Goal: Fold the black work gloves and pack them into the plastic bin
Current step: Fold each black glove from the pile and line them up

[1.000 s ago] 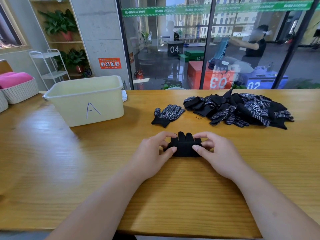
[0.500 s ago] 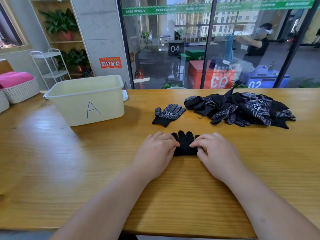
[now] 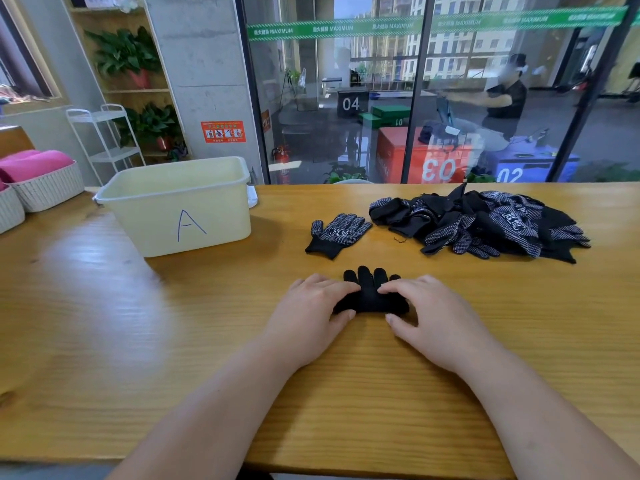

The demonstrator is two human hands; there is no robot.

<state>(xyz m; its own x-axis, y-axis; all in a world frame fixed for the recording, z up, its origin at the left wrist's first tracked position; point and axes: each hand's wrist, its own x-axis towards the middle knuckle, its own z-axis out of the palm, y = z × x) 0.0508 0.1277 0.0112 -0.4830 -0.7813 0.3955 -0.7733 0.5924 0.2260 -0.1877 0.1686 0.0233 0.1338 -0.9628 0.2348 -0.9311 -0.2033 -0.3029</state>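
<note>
A folded black glove [image 3: 369, 296] lies on the wooden table [image 3: 138, 323] in front of me, its fingertips pointing away. My left hand [image 3: 311, 313] holds its left end, fingers on top and thumb at the near edge. My right hand [image 3: 440, 317] holds the right end the same way. One dotted black glove [image 3: 337, 233] lies flat just beyond. A pile of several black dotted gloves [image 3: 485, 223] sits at the back right. The cream plastic bin [image 3: 221, 216], marked "A", stands at the back left; its inside is hidden from here.
White woven baskets [image 3: 45, 190] with pink cloth stand at the far left. A small white object [image 3: 252, 197] lies behind the bin. A glass wall runs along the table's far edge, and a person works behind it.
Both hands closed in over the folded glove and pushed down on it, then drew slightly apart. More of the glove shows between them now than half a second ago.
</note>
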